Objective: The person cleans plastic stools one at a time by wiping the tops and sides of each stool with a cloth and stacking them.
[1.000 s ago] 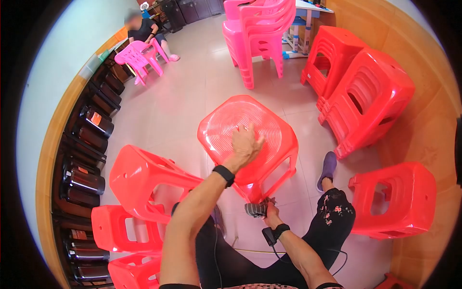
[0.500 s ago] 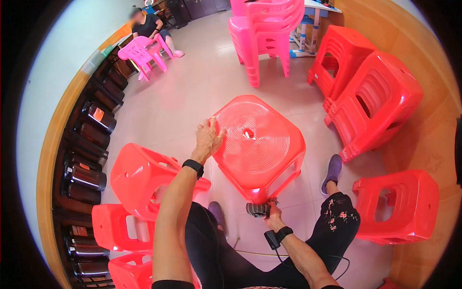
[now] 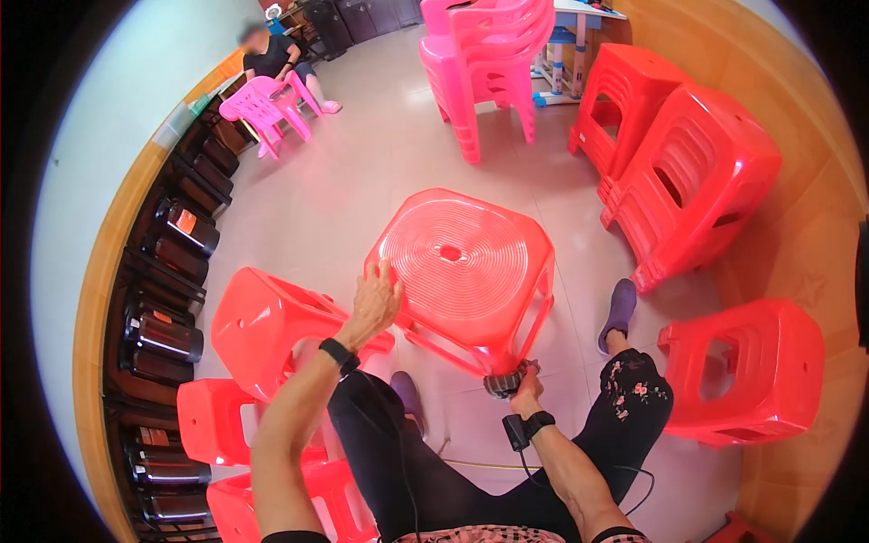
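A red plastic stool (image 3: 471, 281) with a ringed seat and a small hole in its centre stands upright in front of me. My left hand (image 3: 376, 297) lies with spread fingers against the left edge of the seat. At the stool's near corner, low down, my right hand (image 3: 527, 391) grips a dark striped cloth (image 3: 501, 385), which touches the stool. Both wrists carry black bands, and a small black box with a cable hangs at the right one.
Red stools lie at the left (image 3: 262, 330) and right (image 3: 747, 373). Stacked red stools (image 3: 692, 181) lean by the right wall. Behind are stacked pink chairs (image 3: 484, 68). A seated person (image 3: 270, 56) is beside a pink chair (image 3: 267, 107). Dark shiny containers (image 3: 167, 335) line the left wall.
My left hand has moved from the seat's middle to its left edge, then slightly nearer me. The stool has turned a little. My right hand has stayed low with the cloth.
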Demonstrator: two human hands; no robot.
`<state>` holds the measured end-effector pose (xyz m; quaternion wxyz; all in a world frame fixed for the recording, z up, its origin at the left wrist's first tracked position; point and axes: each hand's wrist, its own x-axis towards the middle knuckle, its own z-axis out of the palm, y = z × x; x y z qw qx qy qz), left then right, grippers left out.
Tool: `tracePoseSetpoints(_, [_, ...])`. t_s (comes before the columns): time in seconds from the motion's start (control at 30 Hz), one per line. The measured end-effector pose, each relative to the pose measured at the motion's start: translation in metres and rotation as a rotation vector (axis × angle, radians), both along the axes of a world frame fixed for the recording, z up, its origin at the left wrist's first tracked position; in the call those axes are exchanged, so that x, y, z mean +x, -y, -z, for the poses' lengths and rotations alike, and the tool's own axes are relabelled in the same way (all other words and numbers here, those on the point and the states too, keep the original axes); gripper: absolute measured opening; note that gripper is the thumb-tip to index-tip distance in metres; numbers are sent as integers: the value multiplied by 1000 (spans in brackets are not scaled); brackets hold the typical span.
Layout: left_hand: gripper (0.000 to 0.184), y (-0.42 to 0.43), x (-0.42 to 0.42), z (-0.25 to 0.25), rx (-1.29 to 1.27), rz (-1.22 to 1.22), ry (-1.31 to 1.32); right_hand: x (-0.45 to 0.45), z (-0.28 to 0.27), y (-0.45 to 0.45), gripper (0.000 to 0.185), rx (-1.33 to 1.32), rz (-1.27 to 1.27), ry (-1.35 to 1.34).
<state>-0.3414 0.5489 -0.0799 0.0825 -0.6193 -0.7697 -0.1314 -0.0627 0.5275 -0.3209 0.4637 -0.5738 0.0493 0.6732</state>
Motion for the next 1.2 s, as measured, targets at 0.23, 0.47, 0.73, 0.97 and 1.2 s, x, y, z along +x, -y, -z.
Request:
tracePoseSetpoints(0.23, [66, -27, 49, -43, -209, 276, 27, 4, -6, -7, 34, 25, -25, -44])
tracePoseSetpoints(0.47, [70, -81, 56, -31, -151, 504, 101, 6, -13, -11, 32, -82, -50, -27])
tracePoseSetpoints(0.73, [68, -96, 35, -26, -85, 539, 44, 4, -5, -17, 29, -50, -71, -20])
tracePoseSetpoints(0.97, [63, -86, 45, -33, -155, 434, 212, 8, -1, -15, 28, -45, -124, 1])
tracePoseSetpoints(1.2, [61, -86, 47, -21, -12, 651, 82, 5, -9, -14, 28, -51, -66, 27])
